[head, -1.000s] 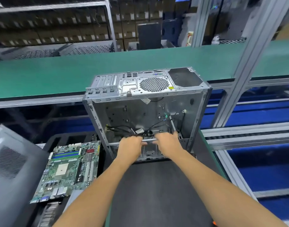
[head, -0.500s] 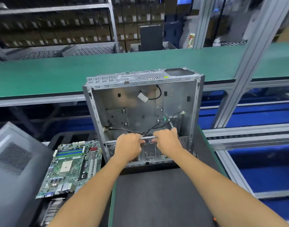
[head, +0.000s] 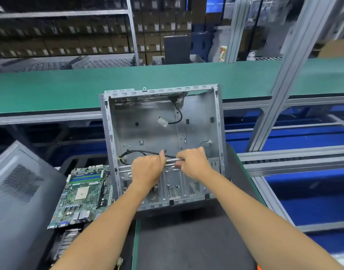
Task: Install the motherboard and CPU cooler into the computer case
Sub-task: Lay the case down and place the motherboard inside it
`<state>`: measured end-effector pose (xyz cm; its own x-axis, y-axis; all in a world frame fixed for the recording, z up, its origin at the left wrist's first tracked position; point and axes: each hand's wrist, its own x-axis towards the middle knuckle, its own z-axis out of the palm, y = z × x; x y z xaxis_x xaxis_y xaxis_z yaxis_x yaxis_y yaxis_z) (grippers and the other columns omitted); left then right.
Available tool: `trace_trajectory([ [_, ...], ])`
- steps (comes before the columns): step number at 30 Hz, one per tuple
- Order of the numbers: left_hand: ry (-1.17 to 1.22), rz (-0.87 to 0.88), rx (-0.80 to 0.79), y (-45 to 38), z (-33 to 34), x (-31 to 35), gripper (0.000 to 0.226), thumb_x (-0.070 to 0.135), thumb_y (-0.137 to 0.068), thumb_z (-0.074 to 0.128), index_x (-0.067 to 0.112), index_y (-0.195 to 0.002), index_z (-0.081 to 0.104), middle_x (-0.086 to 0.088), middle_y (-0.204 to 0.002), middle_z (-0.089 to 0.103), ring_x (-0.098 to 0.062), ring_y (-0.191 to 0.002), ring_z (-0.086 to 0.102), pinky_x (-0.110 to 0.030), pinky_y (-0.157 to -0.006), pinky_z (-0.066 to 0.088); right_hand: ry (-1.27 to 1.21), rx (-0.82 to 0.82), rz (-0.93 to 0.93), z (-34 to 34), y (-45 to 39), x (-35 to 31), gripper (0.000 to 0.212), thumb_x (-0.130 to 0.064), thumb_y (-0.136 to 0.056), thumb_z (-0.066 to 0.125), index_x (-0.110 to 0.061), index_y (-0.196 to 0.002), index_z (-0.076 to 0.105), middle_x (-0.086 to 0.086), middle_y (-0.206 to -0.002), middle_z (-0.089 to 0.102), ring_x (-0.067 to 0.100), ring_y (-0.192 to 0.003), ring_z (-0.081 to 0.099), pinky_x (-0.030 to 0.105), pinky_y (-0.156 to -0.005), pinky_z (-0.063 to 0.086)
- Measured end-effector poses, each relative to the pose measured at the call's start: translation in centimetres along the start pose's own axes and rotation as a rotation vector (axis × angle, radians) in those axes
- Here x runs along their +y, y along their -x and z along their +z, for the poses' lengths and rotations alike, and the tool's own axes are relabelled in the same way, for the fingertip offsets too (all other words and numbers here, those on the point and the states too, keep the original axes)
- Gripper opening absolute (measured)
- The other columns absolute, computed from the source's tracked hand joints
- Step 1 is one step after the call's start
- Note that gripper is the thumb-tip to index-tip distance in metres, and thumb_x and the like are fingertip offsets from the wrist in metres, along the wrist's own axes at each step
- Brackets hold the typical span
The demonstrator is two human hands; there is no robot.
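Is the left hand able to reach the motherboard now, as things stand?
Probably not at once: the left hand grips the metal bar of the computer case. Once it lets go, the motherboard lies uncovered just left of the case, with nothing over it.

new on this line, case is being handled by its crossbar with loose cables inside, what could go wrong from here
1. Both hands, left hand and right hand, grip one thin crossbar; the case could slip.
2. The black cable by the fingers may get pinched.
3. The motherboard lies close beside the case and could be knocked.
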<state>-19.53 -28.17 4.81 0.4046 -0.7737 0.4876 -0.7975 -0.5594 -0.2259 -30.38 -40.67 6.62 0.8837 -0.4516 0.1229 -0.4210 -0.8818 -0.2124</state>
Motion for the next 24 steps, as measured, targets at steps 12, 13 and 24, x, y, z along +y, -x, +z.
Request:
trace_trajectory([
  [12, -0.073, 0.101, -0.17, 0.2, 0.2, -1.2, 0.045, 0.006, -0.061, 0.082, 0.013, -0.104, 0.07, 0.0, -0.035, 0.044, -0.016, -0.026, 0.037, -0.014, -0.042, 0.011, -0.091, -0.121, 0.075, -0.7, 0.0, -1.0, 0.015, -0.029, -0.093, 0.06, -0.018, -0.088, 0.068, 0.001, -0.098, 0.066, 0.025, -0.102, 0.058, 0.037, -0.091, 0.035],
  [13, -0.109, 0.119, -0.184, 0.3, 0.1, -1.0, 0.041, 0.01, -0.07, 0.077, 0.015, -0.11, 0.067, 0.001, -0.04, 0.048, -0.018, -0.029, 0.039, -0.016, -0.04, 0.009, -0.104, -0.131, 0.076, -0.7, 0.0, -0.9, 0.015, -0.03, -0.093, 0.061, -0.02, -0.084, 0.067, -0.002, -0.09, 0.063, 0.024, -0.099, 0.058, 0.036, -0.089, 0.035],
  [24, -0.038, 0.281, -0.312, 0.1, 3.1, 0.9, 0.039, 0.01, -0.095, 0.036, 0.01, -0.133, 0.039, -0.009, -0.091, 0.062, -0.031, -0.079, 0.061, -0.033, -0.051, 0.034, -0.247, -0.232, 0.142, 1.3, 0.6, 1.3, 0.012, -0.032, -0.089, 0.065, -0.021, -0.086, 0.068, -0.013, -0.069, 0.052, 0.017, -0.081, 0.05, 0.032, -0.081, 0.032],
])
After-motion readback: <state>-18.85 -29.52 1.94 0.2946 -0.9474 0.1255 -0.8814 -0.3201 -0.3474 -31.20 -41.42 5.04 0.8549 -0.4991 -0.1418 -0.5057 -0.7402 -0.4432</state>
